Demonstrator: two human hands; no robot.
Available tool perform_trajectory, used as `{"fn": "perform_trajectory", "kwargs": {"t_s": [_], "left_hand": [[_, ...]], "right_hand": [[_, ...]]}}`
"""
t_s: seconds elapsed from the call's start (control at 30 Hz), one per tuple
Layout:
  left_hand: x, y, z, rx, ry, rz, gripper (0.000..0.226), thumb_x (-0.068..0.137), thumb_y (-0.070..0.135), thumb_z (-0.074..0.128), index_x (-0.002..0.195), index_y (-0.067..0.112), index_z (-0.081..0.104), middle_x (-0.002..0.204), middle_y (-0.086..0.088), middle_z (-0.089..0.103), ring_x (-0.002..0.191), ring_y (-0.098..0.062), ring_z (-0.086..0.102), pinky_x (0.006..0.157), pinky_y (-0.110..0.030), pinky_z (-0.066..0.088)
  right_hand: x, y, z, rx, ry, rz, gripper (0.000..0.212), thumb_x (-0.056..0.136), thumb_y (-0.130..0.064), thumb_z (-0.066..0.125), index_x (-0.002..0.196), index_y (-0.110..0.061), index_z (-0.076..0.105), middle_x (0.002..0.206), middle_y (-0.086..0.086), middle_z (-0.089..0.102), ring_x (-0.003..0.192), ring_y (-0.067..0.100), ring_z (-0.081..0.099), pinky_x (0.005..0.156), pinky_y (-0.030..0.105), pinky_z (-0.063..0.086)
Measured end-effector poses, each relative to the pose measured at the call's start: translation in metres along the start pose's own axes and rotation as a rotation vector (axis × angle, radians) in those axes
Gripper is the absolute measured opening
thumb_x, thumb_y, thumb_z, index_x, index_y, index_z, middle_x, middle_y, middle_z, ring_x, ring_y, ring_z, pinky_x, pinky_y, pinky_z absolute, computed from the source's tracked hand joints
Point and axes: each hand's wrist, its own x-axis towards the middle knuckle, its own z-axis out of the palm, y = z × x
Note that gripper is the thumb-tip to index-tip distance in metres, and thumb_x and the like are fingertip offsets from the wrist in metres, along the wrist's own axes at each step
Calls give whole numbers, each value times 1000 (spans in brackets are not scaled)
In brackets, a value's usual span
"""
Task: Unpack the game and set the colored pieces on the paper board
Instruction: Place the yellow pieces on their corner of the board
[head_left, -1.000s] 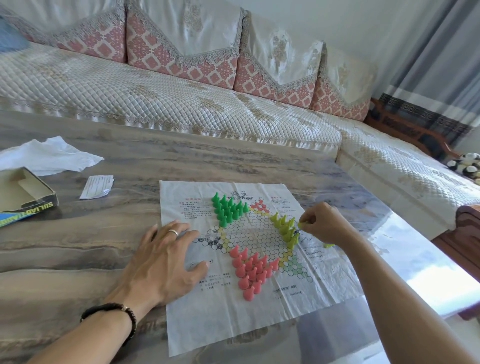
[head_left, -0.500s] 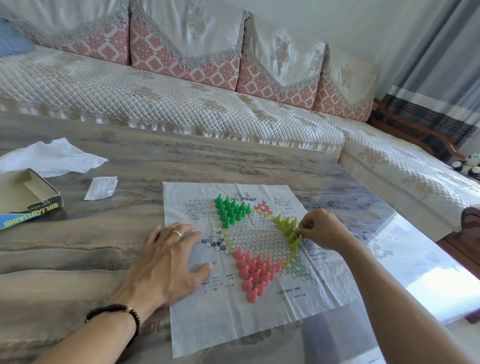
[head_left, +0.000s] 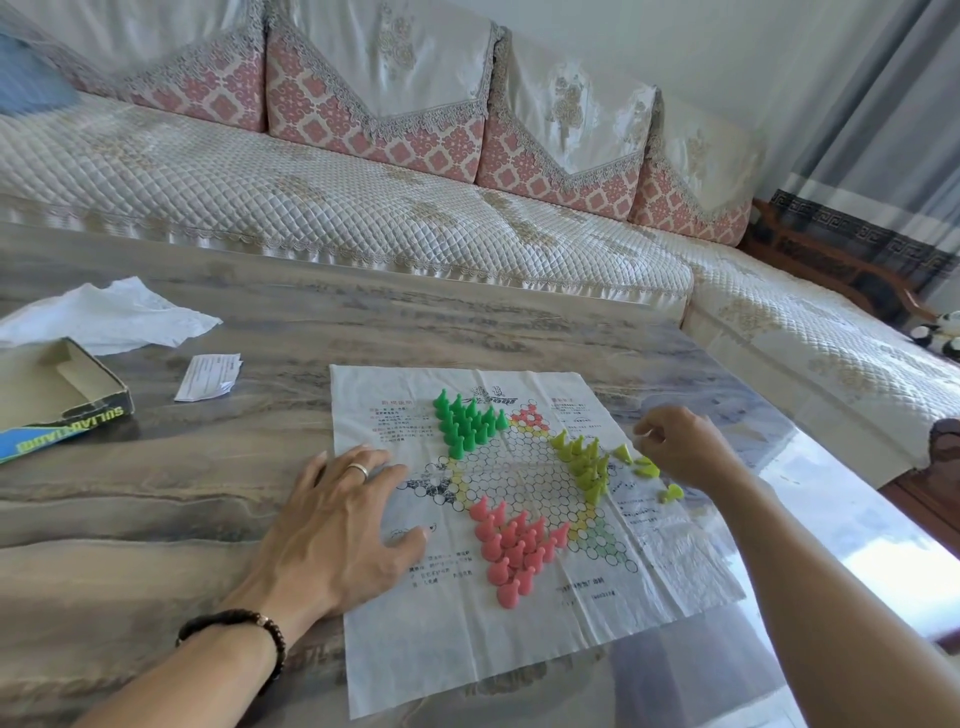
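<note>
An open cardboard game box with a blue side (head_left: 62, 400) is seen at the far left of the grey marbled bench (head_left: 156, 493), with crumpled white paper (head_left: 109, 317) behind it and a small folded slip (head_left: 208, 376) beside it. The left hand (head_left: 332, 525) is laid flat, fingers spread, on the left edge of the white paper board (head_left: 519, 639). On the board, green cone pieces (head_left: 465, 421), pink cone pieces (head_left: 511, 551) and yellow-green cone pieces (head_left: 584, 462) are grouped upright. A few loose yellow-green pieces (head_left: 647, 470) are tipped over beside the right hand (head_left: 680, 447), whose fingers are curled; whether anything is held cannot be told.
</note>
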Motion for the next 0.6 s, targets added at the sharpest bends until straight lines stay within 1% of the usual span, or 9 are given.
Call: {"fn": "perform_trajectory", "kwargs": {"t_s": [0.1, 0.17, 0.2, 0.27, 0.37, 0.47, 0.53, 0.6], "left_hand": [[0, 0, 1, 5, 2, 0, 77, 77, 68, 33, 145, 31, 33, 154, 9, 28, 144, -7, 13, 119, -35, 4], [0, -1, 1, 9, 4, 0, 77, 77, 68, 33, 145, 30, 33, 154, 8, 28, 144, -7, 13, 119, -35, 4], [0, -1, 1, 10, 5, -1, 77, 77, 68, 33, 144, 30, 34, 154, 8, 28, 144, -7, 13, 119, -35, 5], [0, -1, 1, 12, 2, 0, 77, 77, 68, 33, 144, 31, 33, 154, 8, 27, 144, -8, 12, 119, -36, 5], [0, -1, 2, 16, 0, 2, 76, 77, 68, 33, 145, 32, 32, 154, 8, 27, 144, -7, 11, 119, -36, 4], [0, -1, 2, 15, 1, 5, 77, 77, 69, 31, 144, 31, 32, 154, 8, 27, 144, -8, 11, 119, -35, 3], [1, -1, 2, 24, -6, 8, 78, 77, 69, 31, 145, 31, 32, 154, 8, 26, 145, -8, 9, 119, -35, 3], [2, -2, 3, 25, -7, 7, 78, 77, 69, 33, 145, 30, 33, 154, 7, 26, 146, -9, 7, 119, -37, 5]], "right_hand": [[2, -5, 12, -46, -22, -26, 19, 87, -24, 65, 105, -21, 69, 92, -4, 69, 86, 17, 65, 84, 44, 54], [3, -8, 21, -127, -23, -71, 16, 88, -26, 65, 103, -24, 70, 95, -6, 70, 89, 16, 64, 87, 45, 52], [4, -11, 23, -161, -17, -83, 12, 90, -24, 63, 99, -25, 71, 96, -6, 70, 90, 17, 63, 89, 45, 50], [6, -14, 25, -193, 2, -81, 14, 91, -18, 60, 92, -26, 71, 97, -5, 70, 91, 18, 62, 93, 45, 44], [8, -14, 24, -137, 58, -48, 17, 93, -14, 57, 95, -26, 69, 96, -2, 70, 94, 20, 60, 94, 46, 42], [4, -17, 15, 39, 131, -34, 16, 93, -14, 53, 93, -23, 67, 93, 1, 72, 85, 23, 64, 84, 46, 51], [-3, -20, 6, 141, 159, -27, 15, 92, -13, 52, 92, -20, 65, 91, 2, 70, 79, 23, 63, 73, 38, 54], [-11, -23, 1, 240, 193, -19, 11, 91, -11, 54, 95, -16, 63, 85, 0, 67, 74, 20, 61, 66, 31, 50]]}}
